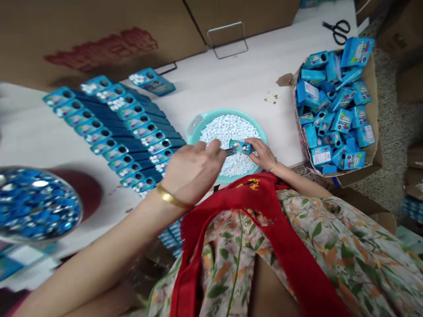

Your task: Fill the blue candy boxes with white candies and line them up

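Note:
My left hand (197, 169), with a gold bangle at its wrist, is closed in a fist around a slim grey tool (231, 151); its exact kind is not clear. The tool's far end meets a small blue box (240, 146). Between thumb and fingers, my right hand (262, 153) grips that box on its right side. Both hands are over a turquoise basin (226, 179) filled with small white pellets (229, 125). Left of the basin, similar blue boxes (148, 127) lie in two rows, their ends showing a round dark hole and white pellets.
On the right, a cardboard carton (373, 101) holds many jumbled blue boxes. Black scissors (339, 31) lie behind it. A round container (79, 207) of blue and silver pieces stands at left. Large cardboard boxes (99, 26) line the back, near a wire frame (228, 27).

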`<state>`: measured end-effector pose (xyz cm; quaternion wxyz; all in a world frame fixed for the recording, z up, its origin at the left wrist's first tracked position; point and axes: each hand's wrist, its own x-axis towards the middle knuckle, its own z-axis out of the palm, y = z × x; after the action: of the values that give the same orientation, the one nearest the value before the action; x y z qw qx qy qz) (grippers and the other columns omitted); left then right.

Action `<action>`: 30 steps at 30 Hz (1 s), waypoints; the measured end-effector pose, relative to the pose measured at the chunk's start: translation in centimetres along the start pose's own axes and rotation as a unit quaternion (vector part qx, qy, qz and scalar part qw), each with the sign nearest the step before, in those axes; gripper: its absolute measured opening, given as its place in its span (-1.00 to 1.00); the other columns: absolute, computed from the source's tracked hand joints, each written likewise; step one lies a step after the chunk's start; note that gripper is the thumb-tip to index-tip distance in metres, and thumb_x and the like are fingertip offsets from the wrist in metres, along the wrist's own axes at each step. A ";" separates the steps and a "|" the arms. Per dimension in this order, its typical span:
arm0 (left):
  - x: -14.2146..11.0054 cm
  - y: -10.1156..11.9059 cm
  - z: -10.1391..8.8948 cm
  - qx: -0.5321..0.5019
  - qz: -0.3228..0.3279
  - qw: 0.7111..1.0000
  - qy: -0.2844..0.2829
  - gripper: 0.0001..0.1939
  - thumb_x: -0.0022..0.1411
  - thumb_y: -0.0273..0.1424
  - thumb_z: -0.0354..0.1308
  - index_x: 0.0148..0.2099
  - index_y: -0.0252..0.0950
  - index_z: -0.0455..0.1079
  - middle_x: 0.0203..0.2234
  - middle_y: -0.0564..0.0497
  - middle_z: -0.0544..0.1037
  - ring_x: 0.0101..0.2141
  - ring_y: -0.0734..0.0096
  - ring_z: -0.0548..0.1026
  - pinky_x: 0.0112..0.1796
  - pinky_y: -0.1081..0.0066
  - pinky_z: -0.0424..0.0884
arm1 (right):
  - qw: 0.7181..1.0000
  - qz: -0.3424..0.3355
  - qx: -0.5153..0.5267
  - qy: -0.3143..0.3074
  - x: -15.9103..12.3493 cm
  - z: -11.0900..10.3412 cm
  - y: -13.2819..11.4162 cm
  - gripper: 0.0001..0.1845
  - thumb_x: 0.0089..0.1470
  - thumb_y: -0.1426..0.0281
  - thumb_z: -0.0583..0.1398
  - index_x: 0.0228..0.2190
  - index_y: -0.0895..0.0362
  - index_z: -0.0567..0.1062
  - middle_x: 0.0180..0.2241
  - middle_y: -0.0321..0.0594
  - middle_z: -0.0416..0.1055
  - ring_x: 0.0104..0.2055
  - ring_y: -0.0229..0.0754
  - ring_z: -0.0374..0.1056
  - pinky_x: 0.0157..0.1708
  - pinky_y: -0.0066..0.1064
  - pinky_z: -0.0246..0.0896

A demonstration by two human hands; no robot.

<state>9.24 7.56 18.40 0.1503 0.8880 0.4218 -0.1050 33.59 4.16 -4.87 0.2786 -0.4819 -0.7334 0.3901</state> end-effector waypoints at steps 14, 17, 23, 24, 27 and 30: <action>6.4 -1.8 9.2 -0.236 0.042 0.970 0.040 -0.68 0.48 -0.13 0.25 0.10 -0.20 0.56 -0.12 -0.11 0.75 -0.10 0.12 0.71 -0.08 0.31 0.54 | 1.000 -0.010 -0.014 0.026 -1.9 -8.1 -3.2 -0.48 0.37 -0.06 0.24 0.12 0.01 0.59 0.07 0.03 0.66 0.16 0.18 0.59 0.27 0.10 0.59; 7.7 -4.1 9.2 -0.243 -0.012 0.965 0.101 -0.65 0.48 -0.14 0.28 0.15 -0.22 0.53 -0.05 -0.13 0.74 -0.06 0.11 0.69 -0.04 0.30 0.51 | 0.957 0.028 -0.165 0.236 -4.5 -16.8 1.3 -0.36 0.27 -0.11 0.26 0.24 -0.08 0.54 0.16 0.13 0.60 0.27 0.33 0.51 0.37 0.31 0.41; 10.4 -15.7 11.6 -0.206 -0.234 0.929 0.202 -0.63 0.40 -0.27 0.32 0.20 -0.20 0.50 -0.04 -0.11 0.73 -0.02 0.08 0.64 0.00 0.26 0.50 | 0.859 0.331 -0.364 0.141 -9.4 -27.2 10.5 0.31 -0.01 -0.04 0.17 0.57 0.42 0.03 0.61 0.51 -0.08 0.71 0.65 -0.31 0.52 0.76 -0.58; 10.9 -17.6 12.2 -0.197 -0.268 0.924 0.188 -0.62 0.39 -0.29 0.32 0.21 -0.21 0.50 -0.02 -0.13 0.73 0.01 0.05 0.64 0.03 0.24 0.50 | 0.853 0.355 -0.360 0.127 -9.6 -27.1 10.6 0.31 0.00 -0.03 0.14 0.56 0.49 0.03 0.61 0.54 -0.09 0.72 0.62 -0.36 0.55 0.69 -0.65; 11.9 -22.0 14.0 -0.174 -0.343 0.916 0.117 -0.56 0.40 -0.33 0.30 0.28 -0.30 0.50 0.09 -0.24 0.71 0.14 -0.09 0.63 0.12 0.17 0.49 | 0.847 0.347 -0.370 0.160 -9.4 -25.6 10.2 0.28 0.04 -0.07 0.08 0.54 0.55 0.11 0.58 0.58 -0.01 0.74 0.50 -0.34 0.63 0.47 -0.70; 12.3 -24.8 15.1 -0.162 -0.372 0.910 0.083 -0.54 0.43 -0.37 0.25 0.32 -0.33 0.49 0.20 -0.31 0.66 0.24 -0.16 0.59 0.20 0.12 0.47 | 0.834 0.339 -0.387 0.201 -8.5 -24.6 10.3 0.20 0.11 -0.10 0.08 0.51 0.50 0.25 0.51 0.69 0.11 0.73 0.46 -0.22 0.63 0.41 -0.66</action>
<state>-3.35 25.88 -3.99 0.2070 0.6356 0.7437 -0.0094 61.15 6.17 -0.47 0.0610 -0.8367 -0.5428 0.0390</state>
